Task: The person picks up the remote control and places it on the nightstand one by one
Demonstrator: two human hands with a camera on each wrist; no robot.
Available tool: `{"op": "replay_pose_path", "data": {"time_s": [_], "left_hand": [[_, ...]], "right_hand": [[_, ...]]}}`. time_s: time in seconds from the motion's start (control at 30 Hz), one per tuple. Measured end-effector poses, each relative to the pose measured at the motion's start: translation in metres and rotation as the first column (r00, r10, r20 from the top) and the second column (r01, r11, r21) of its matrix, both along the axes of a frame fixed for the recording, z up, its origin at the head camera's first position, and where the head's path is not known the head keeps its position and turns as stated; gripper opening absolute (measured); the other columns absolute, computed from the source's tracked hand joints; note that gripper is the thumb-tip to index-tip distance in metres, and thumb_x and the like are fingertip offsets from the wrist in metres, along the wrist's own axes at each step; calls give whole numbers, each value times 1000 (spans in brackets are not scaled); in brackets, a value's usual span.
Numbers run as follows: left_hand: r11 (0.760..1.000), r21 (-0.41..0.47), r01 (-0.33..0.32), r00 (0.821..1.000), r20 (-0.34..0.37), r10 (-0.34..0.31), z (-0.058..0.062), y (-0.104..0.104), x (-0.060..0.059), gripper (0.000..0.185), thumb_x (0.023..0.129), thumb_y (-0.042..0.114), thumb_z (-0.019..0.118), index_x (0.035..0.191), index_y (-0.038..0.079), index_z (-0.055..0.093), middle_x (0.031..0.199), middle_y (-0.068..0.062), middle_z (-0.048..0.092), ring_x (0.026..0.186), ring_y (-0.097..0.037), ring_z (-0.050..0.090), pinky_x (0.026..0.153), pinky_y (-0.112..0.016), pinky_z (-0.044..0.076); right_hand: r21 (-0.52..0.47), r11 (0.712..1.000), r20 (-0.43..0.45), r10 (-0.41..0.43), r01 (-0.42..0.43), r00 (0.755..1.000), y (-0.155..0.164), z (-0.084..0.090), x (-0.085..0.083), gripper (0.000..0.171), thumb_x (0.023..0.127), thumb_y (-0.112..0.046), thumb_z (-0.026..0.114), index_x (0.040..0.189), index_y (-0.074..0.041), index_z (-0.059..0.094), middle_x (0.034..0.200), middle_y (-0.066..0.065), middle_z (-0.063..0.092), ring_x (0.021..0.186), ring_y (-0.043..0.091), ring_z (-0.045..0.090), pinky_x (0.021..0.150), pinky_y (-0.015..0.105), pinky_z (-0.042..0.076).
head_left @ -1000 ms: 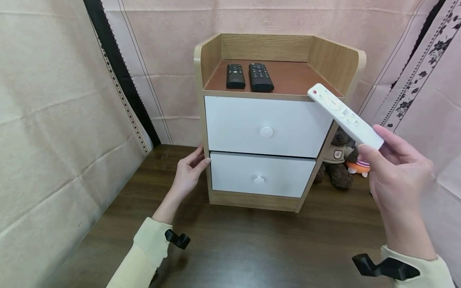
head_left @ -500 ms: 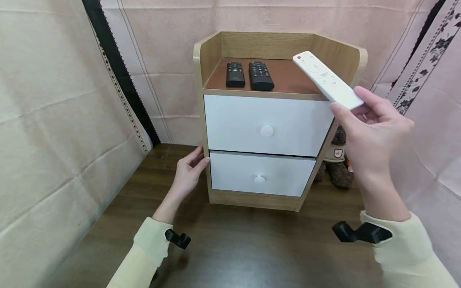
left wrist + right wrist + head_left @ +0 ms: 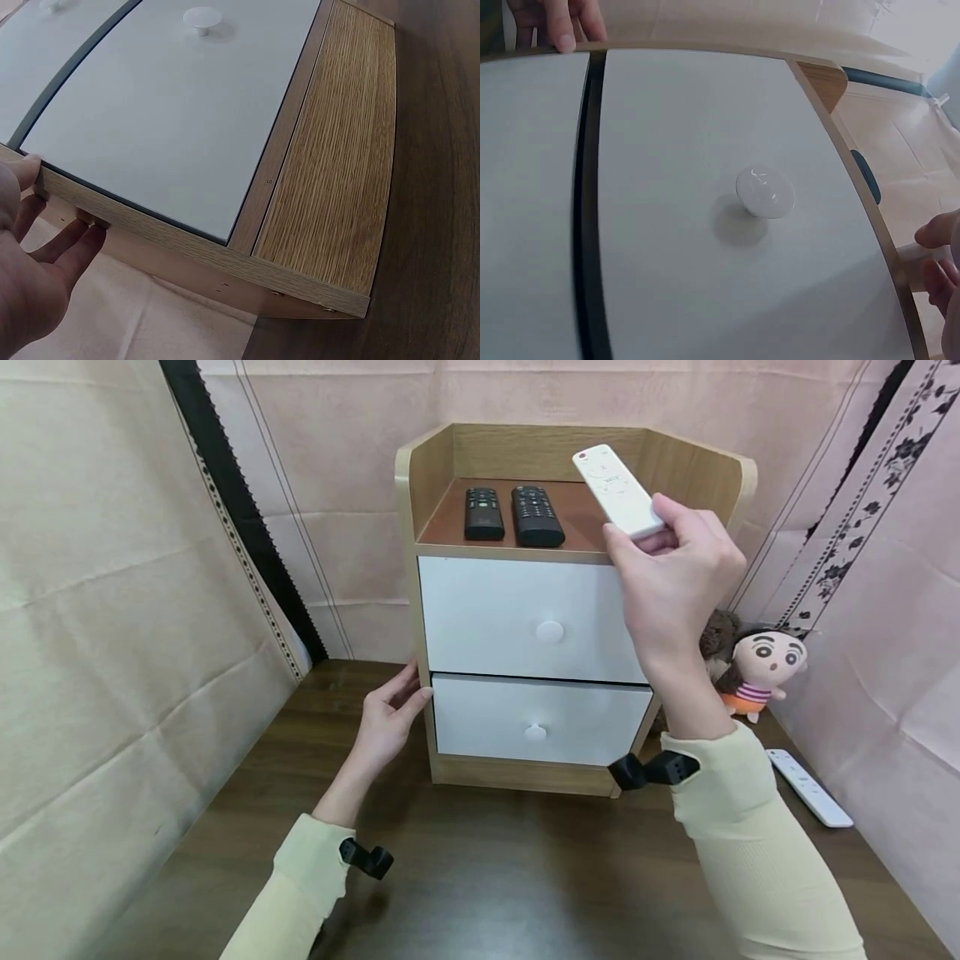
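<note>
A small wooden cabinet (image 3: 521, 781) with two white drawers stands on the brown table. My right hand (image 3: 675, 568) pinches the near end of a white remote control (image 3: 617, 492) between thumb and fingers, holding it tilted above the right part of the brown top shelf (image 3: 581, 518). Two black remote controls, a smaller one (image 3: 483, 514) and a larger one (image 3: 536, 517), lie side by side on that shelf. My left hand (image 3: 386, 718) rests against the cabinet's left side, thumb at the front edge and fingertips on the side panel (image 3: 150, 247). The right wrist view barely shows the held remote.
Another white remote (image 3: 810, 787) lies on the table at the right. Beside the cabinet sit a doll (image 3: 765, 667) and a brown plush toy (image 3: 718, 633), partly hidden by the right arm. Cloth curtains (image 3: 150, 693) border the table; raised walls edge the shelf's back and sides.
My right hand has carried the white remote up and leftward to above the shelf. The doll and the other white remote have come into sight. My left hand stays at the cabinet's side.
</note>
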State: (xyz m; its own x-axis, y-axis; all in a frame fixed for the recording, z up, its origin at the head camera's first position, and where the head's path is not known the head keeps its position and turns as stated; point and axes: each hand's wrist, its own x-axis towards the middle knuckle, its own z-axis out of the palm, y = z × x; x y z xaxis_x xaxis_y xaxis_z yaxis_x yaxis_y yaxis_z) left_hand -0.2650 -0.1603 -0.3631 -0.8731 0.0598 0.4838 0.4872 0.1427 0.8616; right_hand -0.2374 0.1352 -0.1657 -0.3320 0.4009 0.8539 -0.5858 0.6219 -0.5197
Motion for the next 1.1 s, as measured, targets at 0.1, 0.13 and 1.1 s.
{"op": "replay_pose_path", "data": {"time_s": [0.1,0.13,1.1], "left_hand": [[1000,1,-1,1000,0,1,-1,0,0,56,100,9,68,152,6,48,148,-13,55,130,-28,57,101,-32,51],[1000,0,-1,1000,0,1,-1,0,0,56,100,9,68,152,6,48,148,-13,54,130,-29,57,101,-32,51],[999,-31,-15,1000,-13,14,-2,-1,0,55,101,12,67,153,9,48,149,-11,54,130,-28,57,101,-34,52]], "right_hand": [[95,995,4,-37,36,999,-5,6,-4,31,82,-14,82,109,1,79,91,12,73,81,11,62,81,24,44],[122,992,16,-41,39,999,-6,8,-4,31,83,-14,82,109,2,79,91,13,73,84,15,63,83,28,43],[424,905,392,-226,42,892,-20,30,-1,38,92,-28,72,104,7,77,98,24,74,100,45,59,84,48,45]]}}
